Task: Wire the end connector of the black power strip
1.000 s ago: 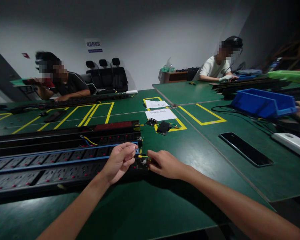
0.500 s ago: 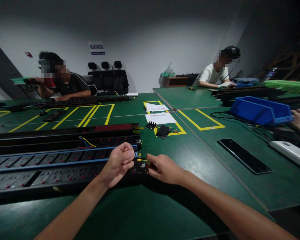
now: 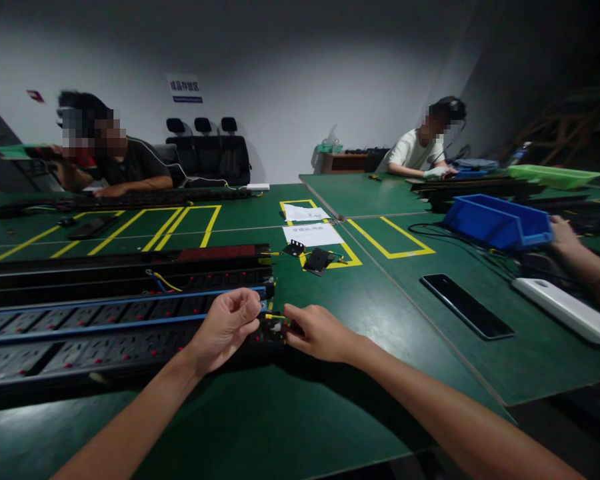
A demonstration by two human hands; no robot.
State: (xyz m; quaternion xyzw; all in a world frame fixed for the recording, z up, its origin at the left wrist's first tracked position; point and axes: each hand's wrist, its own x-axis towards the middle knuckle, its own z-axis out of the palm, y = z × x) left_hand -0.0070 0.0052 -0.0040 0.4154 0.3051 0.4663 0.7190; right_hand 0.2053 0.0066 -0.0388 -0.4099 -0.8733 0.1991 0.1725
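Observation:
A long black power strip point(image 3: 105, 333) with red-dotted sockets and blue wires lies across the green table point(image 3: 330, 413) in front of me. My left hand point(image 3: 227, 327) is curled over its right end, fingers pinched on a thin yellow-green wire point(image 3: 275, 316). My right hand point(image 3: 317, 331) is closed at the same end, fingertips pressed on a small black end part point(image 3: 275, 330). The two hands are a few centimetres apart.
More black strips point(image 3: 130, 267) lie behind. Small black parts point(image 3: 317, 260) and white papers point(image 3: 313, 233) sit in a yellow-marked box. A black phone point(image 3: 465, 313), white strip point(image 3: 565, 310) and blue bin point(image 3: 500, 220) are right, near another person's arm point(image 3: 580, 257). Two other people sit at the back.
Both hands stay at the strip's right end with small finger movements. The view has shifted a little, so everything sits slightly further left.

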